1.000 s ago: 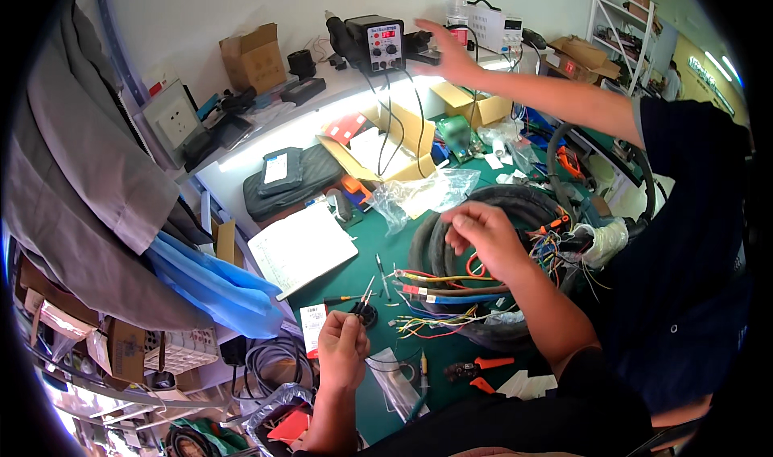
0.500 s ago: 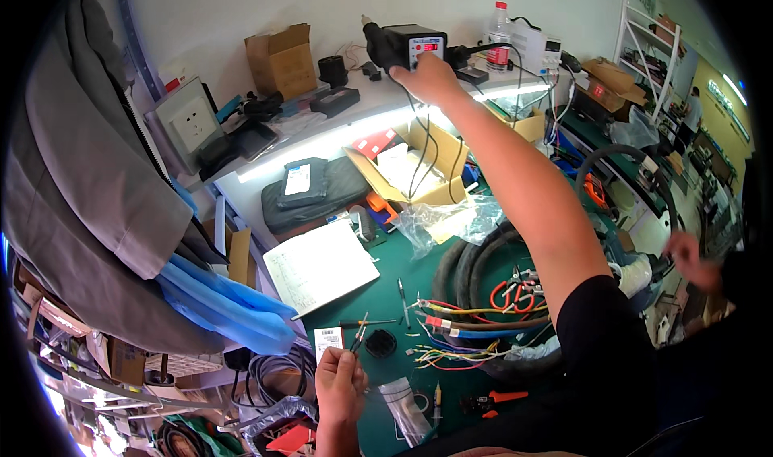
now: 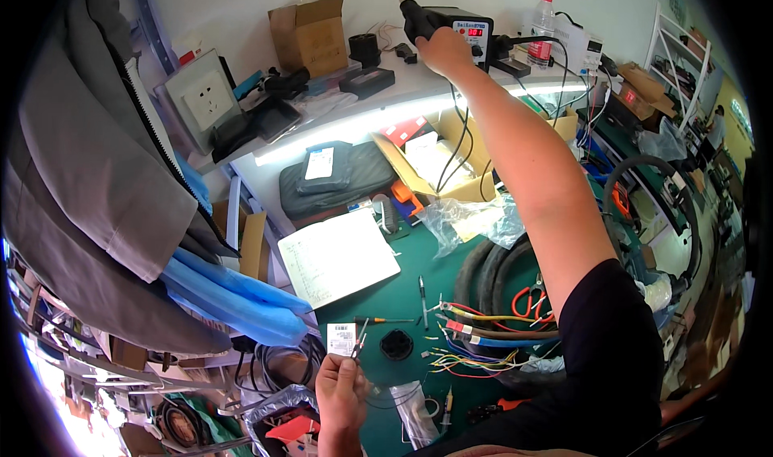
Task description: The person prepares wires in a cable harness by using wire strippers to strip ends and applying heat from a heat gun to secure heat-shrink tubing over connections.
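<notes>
Left hand (image 3: pixel 341 388) pinching thin leads (image 3: pixel 360 341); tips protrude beyond thumb and index, long axis near-to-far, leaning right. Right hand (image 3: pixel 448 53) at black handle (image 3: pixel 415 22), far shelf (image 3: pixel 322 112); nozzle up, slightly left. Right grip: can't tell.

Swung right hand (image 3: pixel 448 53) up from above black cable coil (image 3: pixel 469 276), and there, up at black handle (image 3: pixel 414 20) beside station (image 3: pixel 470 30) now! Laid right forearm (image 3: pixel 551 175) across coil's right side, hiding more than one second ago. Lost co-worker's arm from station's right. Down low, opened visible gap between thin leads (image 3: pixel 359 343) in left hand (image 3: pixel 340 391) and black round part (image 3: pixel 396 344), earlier overlapping.
</notes>
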Tool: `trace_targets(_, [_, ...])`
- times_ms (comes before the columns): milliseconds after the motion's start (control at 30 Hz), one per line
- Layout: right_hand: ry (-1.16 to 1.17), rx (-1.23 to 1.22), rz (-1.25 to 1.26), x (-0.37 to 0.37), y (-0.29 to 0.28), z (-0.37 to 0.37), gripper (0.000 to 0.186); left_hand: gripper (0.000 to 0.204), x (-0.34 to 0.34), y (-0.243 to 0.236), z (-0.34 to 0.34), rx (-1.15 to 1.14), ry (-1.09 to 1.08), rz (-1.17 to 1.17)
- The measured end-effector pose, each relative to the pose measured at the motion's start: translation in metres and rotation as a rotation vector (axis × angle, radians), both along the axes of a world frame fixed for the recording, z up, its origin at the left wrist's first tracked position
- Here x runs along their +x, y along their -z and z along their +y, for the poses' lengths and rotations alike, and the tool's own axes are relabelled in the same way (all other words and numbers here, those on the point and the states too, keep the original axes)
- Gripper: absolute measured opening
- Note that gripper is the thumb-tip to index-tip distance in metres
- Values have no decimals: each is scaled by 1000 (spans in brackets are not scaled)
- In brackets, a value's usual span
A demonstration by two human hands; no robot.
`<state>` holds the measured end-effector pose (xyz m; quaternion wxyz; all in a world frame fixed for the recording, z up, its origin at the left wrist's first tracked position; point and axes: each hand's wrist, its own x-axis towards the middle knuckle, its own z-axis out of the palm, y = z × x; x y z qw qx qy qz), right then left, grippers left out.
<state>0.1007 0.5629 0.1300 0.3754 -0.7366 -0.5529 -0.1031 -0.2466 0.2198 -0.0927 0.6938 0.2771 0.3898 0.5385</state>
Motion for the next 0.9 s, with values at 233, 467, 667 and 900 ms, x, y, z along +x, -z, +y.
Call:
trace_targets(233, [-32,35,150,7,8,7,54,13,0,0,-4,12,-5,9])
trace_targets(467, [-141,83,325,29,18,25,58,13,-2,-8,-14,39,-24,22])
trace_targets(667, [-262,232,396,24,6,18,55,14,-6,-8,-21,43,-47,8])
trace_targets(900, [-547,355,742,-11,-34,-101,42,15,-7,-15,-28,59,-80,15])
